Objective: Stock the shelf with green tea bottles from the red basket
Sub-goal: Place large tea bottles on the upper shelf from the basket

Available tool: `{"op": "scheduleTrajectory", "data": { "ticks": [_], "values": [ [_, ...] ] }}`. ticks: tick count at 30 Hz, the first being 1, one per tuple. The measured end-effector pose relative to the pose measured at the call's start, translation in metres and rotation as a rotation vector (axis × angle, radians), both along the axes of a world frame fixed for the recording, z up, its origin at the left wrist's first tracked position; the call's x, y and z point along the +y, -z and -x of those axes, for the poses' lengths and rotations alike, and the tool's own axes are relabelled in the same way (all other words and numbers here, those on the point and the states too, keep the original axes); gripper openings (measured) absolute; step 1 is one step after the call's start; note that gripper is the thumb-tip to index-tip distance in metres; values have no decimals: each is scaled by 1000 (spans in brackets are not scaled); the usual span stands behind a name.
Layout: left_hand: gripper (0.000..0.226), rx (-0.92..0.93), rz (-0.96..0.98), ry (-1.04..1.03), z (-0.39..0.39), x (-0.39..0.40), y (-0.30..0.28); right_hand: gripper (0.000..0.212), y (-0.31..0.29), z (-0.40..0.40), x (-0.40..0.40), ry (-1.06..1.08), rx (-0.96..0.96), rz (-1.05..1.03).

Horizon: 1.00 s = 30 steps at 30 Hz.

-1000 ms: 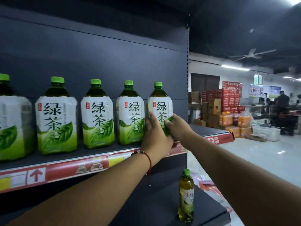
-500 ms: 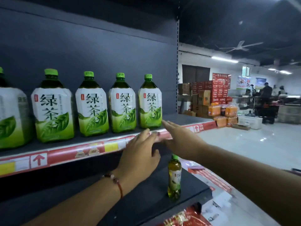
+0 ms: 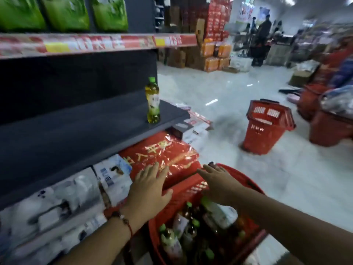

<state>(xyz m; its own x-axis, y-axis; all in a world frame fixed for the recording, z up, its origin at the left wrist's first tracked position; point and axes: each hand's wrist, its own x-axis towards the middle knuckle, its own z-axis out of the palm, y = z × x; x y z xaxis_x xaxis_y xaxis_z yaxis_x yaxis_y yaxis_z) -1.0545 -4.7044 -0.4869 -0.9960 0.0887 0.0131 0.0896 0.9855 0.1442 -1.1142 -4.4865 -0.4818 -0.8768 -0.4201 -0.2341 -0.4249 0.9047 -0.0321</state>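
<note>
Red plastic basket [image 3: 191, 190] sits low by the shelf [image 3: 76, 131], full of green tea bottles [image 3: 172, 243]. Both hands, left hand [image 3: 148, 190] and right hand [image 3: 219, 185], hover spread and hold nothing. The bottles lie jumbled, so a quick grab might slip.

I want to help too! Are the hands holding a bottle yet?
Not yet. The left hand and right hand are spread open above the red basket, holding nothing.
</note>
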Motion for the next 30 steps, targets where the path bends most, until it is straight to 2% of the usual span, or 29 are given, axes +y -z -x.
{"op": "scheduleTrajectory", "data": {
  "ticks": [4, 7, 14, 20, 26, 30],
  "values": [
    [77, -155, -4, 90, -12, 38, 57, 80, 73, -27, 46, 185, -128, -35],
    [79, -179, 43, 154, -9, 53, 75, 81, 106, -37, 62, 260, -180, -50],
    [75, -199, 53, 234, 15, 92, 105, 86, 148, -11, 62, 357, -261, -72],
    [73, -232, 67, 249, 36, 107, 128, 105, 186, 17, 49, 543, -346, -106],
    [75, -250, 52, 231, 43, 104, 137, 121, 230, 26, 47, 570, -192, -211],
    [77, -264, 22, 214, 46, 99, 139, 113, 248, 32, 57, 509, -44, -209]
  ]
}}
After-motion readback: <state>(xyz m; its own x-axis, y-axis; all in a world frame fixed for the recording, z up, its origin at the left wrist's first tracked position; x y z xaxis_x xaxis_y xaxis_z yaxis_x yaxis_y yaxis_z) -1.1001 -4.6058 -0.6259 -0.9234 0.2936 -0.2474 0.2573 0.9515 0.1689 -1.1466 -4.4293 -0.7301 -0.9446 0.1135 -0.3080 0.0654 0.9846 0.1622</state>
